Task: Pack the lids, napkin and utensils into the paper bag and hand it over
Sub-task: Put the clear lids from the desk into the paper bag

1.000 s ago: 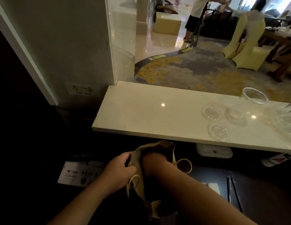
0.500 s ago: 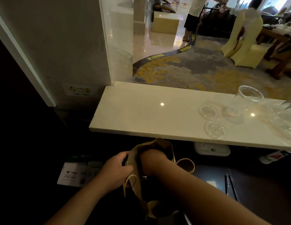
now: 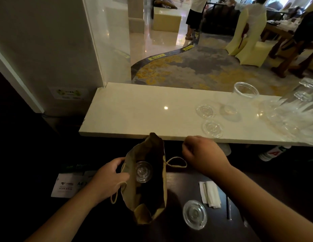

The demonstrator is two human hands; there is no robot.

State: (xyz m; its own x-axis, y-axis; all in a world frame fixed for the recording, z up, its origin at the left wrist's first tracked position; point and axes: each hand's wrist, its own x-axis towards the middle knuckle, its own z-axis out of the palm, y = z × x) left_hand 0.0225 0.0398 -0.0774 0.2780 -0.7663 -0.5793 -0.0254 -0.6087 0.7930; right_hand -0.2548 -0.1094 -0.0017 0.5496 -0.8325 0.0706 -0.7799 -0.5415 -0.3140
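Observation:
A brown paper bag (image 3: pixel 150 203) stands open on the dark desk, and a clear plastic lid (image 3: pixel 143 171) lies inside it. My left hand (image 3: pixel 109 178) grips the bag's left rim by the handle. My right hand (image 3: pixel 203 152) hovers to the right of the bag, above its other handle, with fingers curled and nothing in it. On the desk to the right lie a second clear lid (image 3: pixel 194 214), a folded white napkin (image 3: pixel 210 193) and a dark utensil (image 3: pixel 228 207). Two more lids (image 3: pixel 205 110) (image 3: pixel 212 128) rest on the pale counter.
The pale stone counter (image 3: pixel 134 116) runs across above the desk, with clear cups (image 3: pixel 246 89) and stacked plasticware (image 3: pixel 295 110) at its right end. A white A4 paper pack (image 3: pixel 68 185) sits left of the bag. A bottle (image 3: pixel 273 152) lies under the counter's right side. People and chairs are beyond.
My right hand has come out of the bag and risen to its right. A clear lid now shows inside the bag. My left hand still holds the rim.

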